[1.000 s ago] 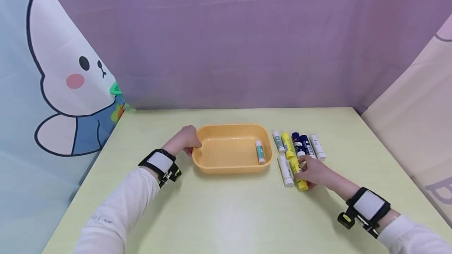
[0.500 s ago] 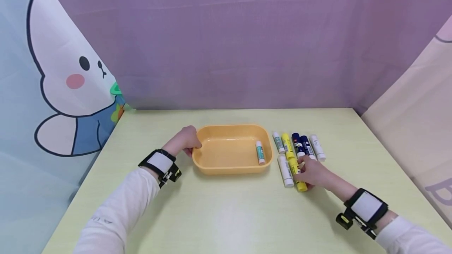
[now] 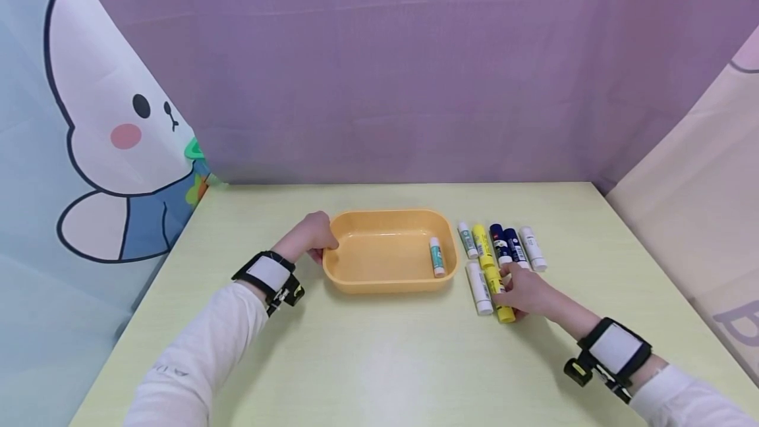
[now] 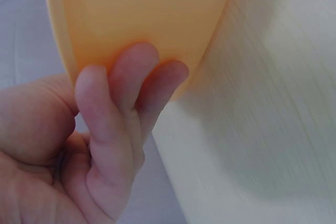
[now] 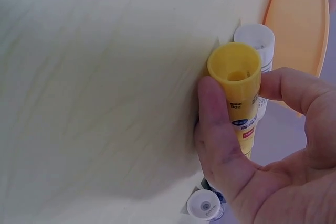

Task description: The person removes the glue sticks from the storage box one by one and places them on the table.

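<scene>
My left hand [image 3: 317,234] grips the left end of an orange plastic tray [image 3: 379,259], thumb over the rim and fingers against the outside wall, as the left wrist view shows. Inside the tray, at its right end, lies a small teal-and-white glue stick [image 3: 437,257]. Right of the tray, my right hand [image 3: 528,292] holds a yellow glue stick [image 5: 244,98] between thumb and fingers, lying low at the table. A white glue stick [image 3: 479,290] lies close beside it on the left. Behind the held one lies another yellow glue stick [image 3: 483,247].
In the back row are also a teal-and-white glue stick [image 3: 467,240], two navy glue sticks [image 3: 501,242] side by side, and a white glue stick [image 3: 533,249] at the right. A purple curtain [image 3: 391,84] hangs behind the pale table [image 3: 367,354].
My right hand and wrist have shifted very slightly left, and the held yellow glue stick with them. My left hand and the tray stay put.
</scene>
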### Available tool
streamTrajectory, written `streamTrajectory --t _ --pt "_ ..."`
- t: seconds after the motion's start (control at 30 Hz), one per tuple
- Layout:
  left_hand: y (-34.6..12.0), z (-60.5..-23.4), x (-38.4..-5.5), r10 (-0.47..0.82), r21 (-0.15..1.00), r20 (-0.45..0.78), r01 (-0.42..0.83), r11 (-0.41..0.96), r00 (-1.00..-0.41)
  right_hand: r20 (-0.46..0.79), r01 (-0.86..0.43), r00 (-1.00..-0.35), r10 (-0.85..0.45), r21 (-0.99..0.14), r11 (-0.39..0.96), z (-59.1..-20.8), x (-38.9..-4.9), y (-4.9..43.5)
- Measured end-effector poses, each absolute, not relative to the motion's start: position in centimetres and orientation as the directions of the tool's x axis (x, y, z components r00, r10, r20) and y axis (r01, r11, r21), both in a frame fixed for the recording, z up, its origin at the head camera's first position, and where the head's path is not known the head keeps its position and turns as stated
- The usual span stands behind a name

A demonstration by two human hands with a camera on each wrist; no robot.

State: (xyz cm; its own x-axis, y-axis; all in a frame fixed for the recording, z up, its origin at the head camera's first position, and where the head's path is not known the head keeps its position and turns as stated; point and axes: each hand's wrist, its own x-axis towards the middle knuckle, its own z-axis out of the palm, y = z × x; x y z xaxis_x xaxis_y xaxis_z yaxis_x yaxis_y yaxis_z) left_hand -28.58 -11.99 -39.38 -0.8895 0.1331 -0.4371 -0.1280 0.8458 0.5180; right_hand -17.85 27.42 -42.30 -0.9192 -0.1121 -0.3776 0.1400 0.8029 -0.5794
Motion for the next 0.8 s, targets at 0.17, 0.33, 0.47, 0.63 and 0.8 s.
streamTrajectory --t 0.17,0.33,0.47,0.63,0.8 --pt "-11.99 -39.42 -28.59 0.132 0.517 -0.437 -0.129 0.846 -0.890 -0.388 0.147 -0.915 -0.107 -0.570 0.809 -42.32 -17.92 27.44" --pt "-12.04 -39.38 -28.56 0.136 0.519 -0.433 -0.123 0.846 -0.891 -0.390 0.149 -0.914 -0.113 -0.580 0.801 -42.31 -17.86 27.51" --pt "-12.05 -39.39 -28.58 0.140 0.524 -0.430 -0.121 0.843 -0.892 -0.404 0.162 -0.908 -0.110 -0.580 0.798 -42.25 -17.84 27.58" --pt "-12.03 -39.38 -28.59 0.141 0.528 -0.432 -0.123 0.840 -0.891 -0.412 0.165 -0.904 -0.114 -0.582 0.796 -42.17 -17.80 27.62" --pt "-12.01 -39.41 -28.59 0.134 0.517 -0.439 -0.128 0.846 -0.889 -0.426 0.178 -0.898 -0.109 -0.579 0.796 -42.16 -17.77 27.69"
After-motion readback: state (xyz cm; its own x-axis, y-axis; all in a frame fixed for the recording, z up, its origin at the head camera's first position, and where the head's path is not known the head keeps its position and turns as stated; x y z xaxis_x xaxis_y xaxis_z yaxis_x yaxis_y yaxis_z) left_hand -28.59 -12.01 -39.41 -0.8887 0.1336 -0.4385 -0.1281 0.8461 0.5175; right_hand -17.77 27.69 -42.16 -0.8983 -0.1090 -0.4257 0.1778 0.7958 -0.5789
